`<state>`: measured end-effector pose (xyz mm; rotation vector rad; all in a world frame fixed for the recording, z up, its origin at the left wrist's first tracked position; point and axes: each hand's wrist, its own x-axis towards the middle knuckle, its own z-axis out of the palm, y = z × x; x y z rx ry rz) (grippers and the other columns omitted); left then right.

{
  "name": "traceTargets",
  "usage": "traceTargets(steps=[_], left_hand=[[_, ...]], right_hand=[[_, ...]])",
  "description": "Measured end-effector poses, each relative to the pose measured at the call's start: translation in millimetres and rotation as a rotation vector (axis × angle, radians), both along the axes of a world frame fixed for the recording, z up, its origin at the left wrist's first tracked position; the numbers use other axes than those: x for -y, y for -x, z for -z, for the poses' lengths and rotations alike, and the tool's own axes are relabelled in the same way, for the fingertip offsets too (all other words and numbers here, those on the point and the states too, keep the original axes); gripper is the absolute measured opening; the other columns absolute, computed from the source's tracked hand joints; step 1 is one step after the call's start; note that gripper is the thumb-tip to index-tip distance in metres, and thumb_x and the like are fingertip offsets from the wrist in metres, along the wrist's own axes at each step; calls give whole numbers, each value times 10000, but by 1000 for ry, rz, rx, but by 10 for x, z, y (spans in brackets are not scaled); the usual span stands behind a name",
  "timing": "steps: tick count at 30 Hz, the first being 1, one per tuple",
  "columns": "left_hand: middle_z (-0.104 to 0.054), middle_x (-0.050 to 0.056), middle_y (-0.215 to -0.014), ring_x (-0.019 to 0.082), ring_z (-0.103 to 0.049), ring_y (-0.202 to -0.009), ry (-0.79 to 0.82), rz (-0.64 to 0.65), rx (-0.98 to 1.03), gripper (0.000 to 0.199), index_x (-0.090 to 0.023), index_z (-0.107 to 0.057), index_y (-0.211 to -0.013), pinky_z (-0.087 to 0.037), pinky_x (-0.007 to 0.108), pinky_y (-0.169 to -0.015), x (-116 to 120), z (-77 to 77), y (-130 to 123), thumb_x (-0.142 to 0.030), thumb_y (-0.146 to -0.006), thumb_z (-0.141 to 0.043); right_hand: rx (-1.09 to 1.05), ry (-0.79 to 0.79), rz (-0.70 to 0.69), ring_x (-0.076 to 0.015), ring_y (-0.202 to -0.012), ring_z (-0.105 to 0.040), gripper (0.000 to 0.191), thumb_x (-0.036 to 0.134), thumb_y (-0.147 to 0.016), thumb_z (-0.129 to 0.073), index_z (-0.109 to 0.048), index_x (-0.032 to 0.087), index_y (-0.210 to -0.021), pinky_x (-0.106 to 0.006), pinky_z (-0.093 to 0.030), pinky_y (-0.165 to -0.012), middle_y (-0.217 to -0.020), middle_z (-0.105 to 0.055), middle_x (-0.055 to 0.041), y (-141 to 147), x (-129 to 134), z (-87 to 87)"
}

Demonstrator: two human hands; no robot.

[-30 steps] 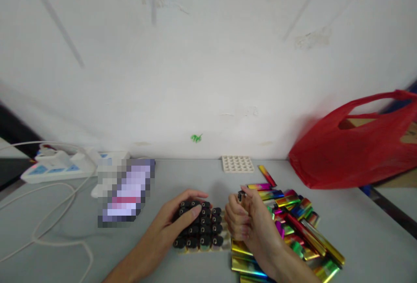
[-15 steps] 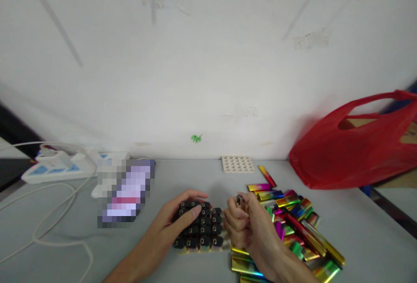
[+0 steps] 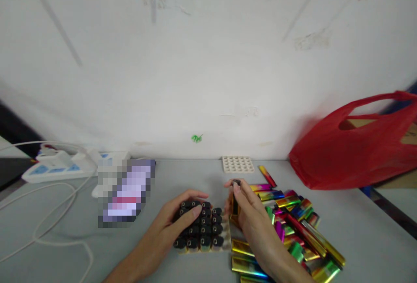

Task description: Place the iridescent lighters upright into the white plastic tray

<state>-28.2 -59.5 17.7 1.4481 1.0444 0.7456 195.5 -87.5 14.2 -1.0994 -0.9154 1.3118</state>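
My left hand (image 3: 174, 220) rests along the left side of a white tray (image 3: 227, 234), its thumb across the black tops of the upright lighters (image 3: 205, 231). Several rows of these lighters fill most of the tray; the right-hand column of slots shows bare. Just right of the tray, my right hand (image 3: 249, 213) is closed round an upright lighter (image 3: 236, 198) with a black top and a gold-looking side, the thumb at its upper end. Its lower part is hidden by the fingers. Beneath and beside the right hand lies a pile of shiny metallic coloured sleeves (image 3: 304, 235).
A second white slotted tray (image 3: 237, 164) lies by the wall. A red plastic bag (image 3: 352, 148) stands at the right. On the left are a blurred-out phone (image 3: 130, 191), a power strip (image 3: 58, 168) and loose white cables (image 3: 61, 243).
My right hand has turned and opened out from a fist, so the lighter now shows upright with the thumb at its top. The left hand and tray have stayed put.
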Motion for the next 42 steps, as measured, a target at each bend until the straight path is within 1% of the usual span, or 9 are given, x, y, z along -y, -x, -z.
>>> traceTargets(steps=[3,6,13,19,25,30,33,36,42], left_hand=[[-818,42,-1277,338,-710,-1261,-6,-3,-7,446,-323,-787,-1287,-540,430,-1145,4,-17,-1,-644,-998,-677],[-816,43,-1268,342,-703,-1262,-18,5,-12,439,-318,-790,-1281,-534,437,-1148,-3,-17,5,-635,-1002,-668],[-760,49,-1390,344,-656,-1331,-25,11,-12,469,-305,-766,-1334,-504,414,-1159,-14,55,32,-621,-1002,-668],[-765,48,-1381,336,-657,-1317,-31,33,27,428,-304,-767,-1327,-489,415,-1161,-31,70,30,-590,-1028,-659],[-780,46,-1359,325,-667,-1313,-67,29,44,389,-296,-779,-1297,-488,400,-1167,-43,75,18,-561,-1032,-674],[-785,45,-1347,330,-667,-1321,-61,18,21,411,-293,-781,-1291,-492,414,-1181,-29,46,4,-588,-1028,-672],[-795,45,-1330,333,-684,-1299,-47,19,35,395,-297,-789,-1282,-501,434,-1189,-20,28,-4,-580,-1031,-678],[-814,46,-1285,343,-693,-1291,-36,2,45,386,-304,-802,-1266,-548,438,-1147,-11,19,-7,-584,-1024,-690],[-827,47,-1242,347,-712,-1265,-18,-12,49,402,-324,-810,-1262,-615,412,-1054,-4,36,1,-615,-1006,-705]], right_hand=[[245,-50,11,-249,-907,-657,425,626,-1019,-680,-763,292,-1268,-338,-546,-780,-1001,-733,-42,-40,25,-24],[433,-145,35,-270,-1000,-661,380,556,-1032,-686,-794,296,-1288,-386,-517,-941,-1125,-765,-57,-55,28,-72],[507,-187,-48,-254,-973,-698,316,467,-1031,-726,-833,272,-1256,-358,-522,-931,-999,-792,-32,-50,-6,-39],[684,-300,-89,-295,-1231,-684,274,382,-1093,-668,-800,329,-1327,-443,-477,-1126,-1305,-790,-60,-78,51,-23],[787,-393,-218,-272,-1202,-673,338,368,-1177,-501,-738,401,-1416,-438,-458,-1081,-1285,-778,-35,-82,65,-154],[854,-374,-272,-242,-1045,-670,417,389,-1209,-397,-811,342,-1226,-401,-431,-993,-1080,-765,-24,-76,71,-217],[875,-377,-197,-246,-1091,-660,398,378,-1207,-392,-779,325,-1281,-398,-425,-1009,-1137,-764,-37,-68,81,-178],[1003,-378,-32,-282,-1175,-637,383,354,-1192,-398,-755,271,-1303,-443,-400,-1077,-1225,-758,-83,-86,66,-102],[1587,-135,379,-457,-1317,-540,459,395,-1118,-467,-720,160,-1420,-590,-405,-1063,-1471,-638,-249,-269,-76,49]])
